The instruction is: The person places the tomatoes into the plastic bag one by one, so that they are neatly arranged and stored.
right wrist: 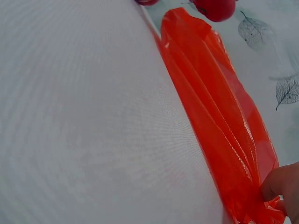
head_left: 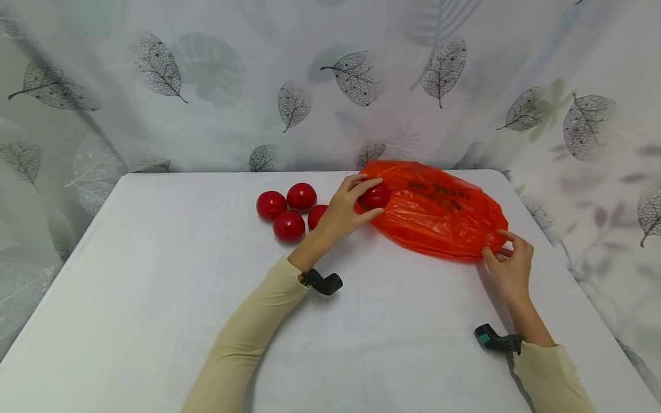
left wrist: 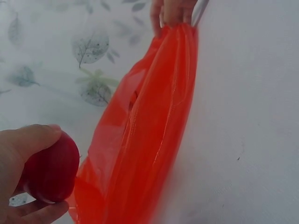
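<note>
My left hand (head_left: 342,205) grips a dark red apple (head_left: 376,197) between thumb and fingers at the left end of a bright orange-red plastic bag (head_left: 431,215). In the left wrist view that apple (left wrist: 53,168) is beside the bag's near end, with a thin stem showing on its side. The bag lies stretched out at the back right of the table, creased and printed with dark letters. My right hand (head_left: 511,265) pinches the bag's right end between thumb and fingers; the right wrist view shows the plastic gathered at the thumb (right wrist: 275,186).
Several more red apples (head_left: 289,226) sit close together on the white-covered table (head_left: 155,275), left of my left hand, one partly hidden behind it. A leaf-patterned curtain (head_left: 217,74) hangs behind the table's back edge. Each wrist wears a black camera band (head_left: 322,282).
</note>
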`<state>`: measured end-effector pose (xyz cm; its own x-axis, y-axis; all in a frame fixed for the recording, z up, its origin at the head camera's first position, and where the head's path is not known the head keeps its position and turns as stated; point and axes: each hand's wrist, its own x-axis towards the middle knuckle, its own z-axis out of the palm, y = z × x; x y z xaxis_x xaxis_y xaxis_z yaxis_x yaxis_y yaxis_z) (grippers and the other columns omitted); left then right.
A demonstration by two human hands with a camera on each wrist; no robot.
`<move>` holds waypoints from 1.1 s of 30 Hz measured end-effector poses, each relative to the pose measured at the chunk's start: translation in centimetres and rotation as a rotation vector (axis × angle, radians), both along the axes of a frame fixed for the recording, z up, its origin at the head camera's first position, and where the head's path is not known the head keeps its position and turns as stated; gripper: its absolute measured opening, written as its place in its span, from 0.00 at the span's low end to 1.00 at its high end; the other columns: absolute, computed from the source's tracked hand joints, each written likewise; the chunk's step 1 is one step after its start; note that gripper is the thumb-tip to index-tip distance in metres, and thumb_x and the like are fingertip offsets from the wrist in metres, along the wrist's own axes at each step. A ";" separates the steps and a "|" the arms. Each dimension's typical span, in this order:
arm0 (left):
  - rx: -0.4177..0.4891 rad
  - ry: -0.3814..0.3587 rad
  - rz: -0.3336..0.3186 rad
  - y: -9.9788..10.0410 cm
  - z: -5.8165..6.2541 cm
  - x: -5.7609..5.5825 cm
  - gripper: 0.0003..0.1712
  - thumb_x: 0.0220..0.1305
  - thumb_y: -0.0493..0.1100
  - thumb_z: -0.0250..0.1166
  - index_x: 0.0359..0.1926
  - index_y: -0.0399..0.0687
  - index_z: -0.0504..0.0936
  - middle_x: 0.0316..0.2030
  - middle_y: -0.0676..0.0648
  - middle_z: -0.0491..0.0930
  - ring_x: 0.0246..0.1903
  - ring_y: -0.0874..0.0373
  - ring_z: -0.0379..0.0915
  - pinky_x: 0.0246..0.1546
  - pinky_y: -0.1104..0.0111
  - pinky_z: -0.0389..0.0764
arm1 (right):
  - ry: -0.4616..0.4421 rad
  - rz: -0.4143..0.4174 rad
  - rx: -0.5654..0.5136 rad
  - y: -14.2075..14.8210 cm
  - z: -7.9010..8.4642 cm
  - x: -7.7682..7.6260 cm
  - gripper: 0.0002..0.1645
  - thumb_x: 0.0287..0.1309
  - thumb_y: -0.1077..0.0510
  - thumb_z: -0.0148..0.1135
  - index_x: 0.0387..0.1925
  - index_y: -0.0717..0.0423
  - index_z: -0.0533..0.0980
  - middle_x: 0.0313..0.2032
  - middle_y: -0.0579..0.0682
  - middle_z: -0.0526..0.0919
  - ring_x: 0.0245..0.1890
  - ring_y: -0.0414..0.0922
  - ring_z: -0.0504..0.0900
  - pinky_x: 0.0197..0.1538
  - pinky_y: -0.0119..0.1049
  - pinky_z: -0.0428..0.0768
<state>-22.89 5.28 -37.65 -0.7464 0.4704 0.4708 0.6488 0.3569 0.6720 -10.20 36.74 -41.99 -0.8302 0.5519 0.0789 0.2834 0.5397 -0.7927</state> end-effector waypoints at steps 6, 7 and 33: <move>-0.021 -0.012 -0.013 1.0 -0.2 -0.3 0.33 0.59 0.44 0.71 0.65 0.48 0.73 0.63 0.38 0.65 0.63 0.46 0.64 0.58 0.61 0.76 | 0.011 0.005 0.005 0.1 -0.4 0.1 0.31 0.62 0.60 0.56 0.65 0.63 0.63 0.64 0.62 0.57 0.37 0.29 0.64 0.37 0.07 0.65; -0.025 -0.011 -0.014 1.2 -0.2 -0.3 0.33 0.59 0.45 0.71 0.65 0.48 0.73 0.63 0.38 0.65 0.63 0.46 0.65 0.57 0.61 0.77 | 0.016 0.006 0.005 0.1 -0.4 0.1 0.30 0.62 0.60 0.56 0.65 0.63 0.63 0.64 0.62 0.57 0.37 0.29 0.64 0.37 0.07 0.65; -0.125 0.116 -0.072 5.4 -0.1 -1.5 0.33 0.61 0.47 0.69 0.66 0.50 0.72 0.66 0.39 0.65 0.66 0.50 0.61 0.57 0.67 0.76 | 0.049 0.038 0.009 0.5 -0.5 0.4 0.30 0.61 0.61 0.56 0.64 0.64 0.65 0.62 0.63 0.58 0.39 0.33 0.64 0.38 0.07 0.65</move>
